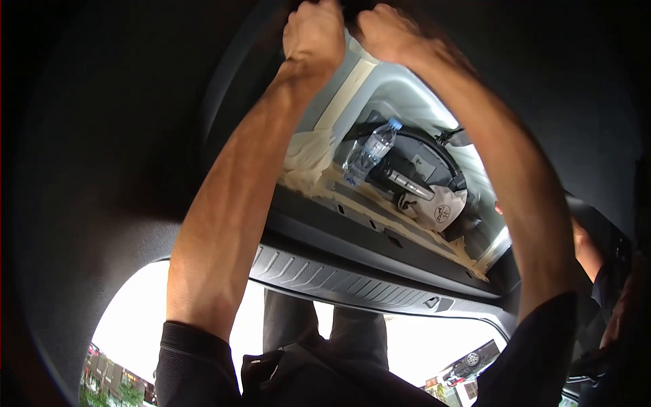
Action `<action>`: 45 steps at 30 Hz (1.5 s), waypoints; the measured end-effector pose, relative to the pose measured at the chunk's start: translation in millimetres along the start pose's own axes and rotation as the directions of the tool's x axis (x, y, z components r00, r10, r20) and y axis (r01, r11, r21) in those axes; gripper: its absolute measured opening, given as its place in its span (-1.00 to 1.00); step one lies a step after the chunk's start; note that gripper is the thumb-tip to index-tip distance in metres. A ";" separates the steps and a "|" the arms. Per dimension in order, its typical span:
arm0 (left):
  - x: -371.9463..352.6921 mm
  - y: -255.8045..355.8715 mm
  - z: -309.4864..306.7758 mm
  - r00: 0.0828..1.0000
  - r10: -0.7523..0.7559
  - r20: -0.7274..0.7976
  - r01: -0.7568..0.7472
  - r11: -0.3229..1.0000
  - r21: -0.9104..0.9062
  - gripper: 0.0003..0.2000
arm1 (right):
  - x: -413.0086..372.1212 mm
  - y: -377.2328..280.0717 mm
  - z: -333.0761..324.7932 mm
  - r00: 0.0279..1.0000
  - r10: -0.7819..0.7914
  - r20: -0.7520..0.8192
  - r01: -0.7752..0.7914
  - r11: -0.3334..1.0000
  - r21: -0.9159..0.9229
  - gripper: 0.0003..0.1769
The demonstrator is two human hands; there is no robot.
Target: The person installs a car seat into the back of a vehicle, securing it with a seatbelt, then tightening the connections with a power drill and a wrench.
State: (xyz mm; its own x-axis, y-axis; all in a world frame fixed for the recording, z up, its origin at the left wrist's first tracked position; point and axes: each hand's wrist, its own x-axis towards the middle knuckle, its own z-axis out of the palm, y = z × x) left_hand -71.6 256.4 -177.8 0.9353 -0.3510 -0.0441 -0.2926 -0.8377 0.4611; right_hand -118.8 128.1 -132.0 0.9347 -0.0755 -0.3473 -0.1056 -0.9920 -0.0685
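**Fingers clamped on a dark edge above an open boot well**

Fingers of both hands are curled tight, knuckles bunched, with their tips hidden over the top of the picture. The left hand and right hand sit just beside each other, both closed on the same dark edge (too little of it shows to say what the piece is). Both forearms are stretched out straight towards it.

Beyond the arms the boot floor lies uncovered: the pale metal well is exposed, with beige padding ragged along its near rim. A water bottle, a metal tool and a pale pouch lie loose inside it. The ribbed sill plate is in place.

Judged from this, the stripping of the floor is done, while the gripped piece is not yet free or set down. Another person's arm shows at the right, apart from both hands.
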 end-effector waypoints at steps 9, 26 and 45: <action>-5.5 -1.1 -0.4 1.000 0.003 0.010 -0.003 1.000 0.021 -0.63 | 34.2 15.0 29.8 0.815 -0.191 -0.547 0.332 0.928 0.169 -0.74; -4.4 -10.6 19.3 0.997 0.004 -0.082 0.000 0.999 0.052 -0.61 | 17.9 6.2 11.2 0.911 -0.084 -0.405 0.236 0.909 0.342 -0.75; 22.3 -19.7 21.3 0.945 0.302 -0.125 -0.283 0.947 0.152 -0.87 | 9.5 9.4 5.0 0.953 0.076 -0.292 0.040 0.927 0.372 -0.74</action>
State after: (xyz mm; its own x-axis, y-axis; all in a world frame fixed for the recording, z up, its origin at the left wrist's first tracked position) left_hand -49.3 256.2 -206.8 0.8203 -0.5326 0.2083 -0.5718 -0.7578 0.3143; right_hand -112.6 118.5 -140.6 0.9822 -0.1771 -0.0630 -0.1870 -0.8856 -0.4252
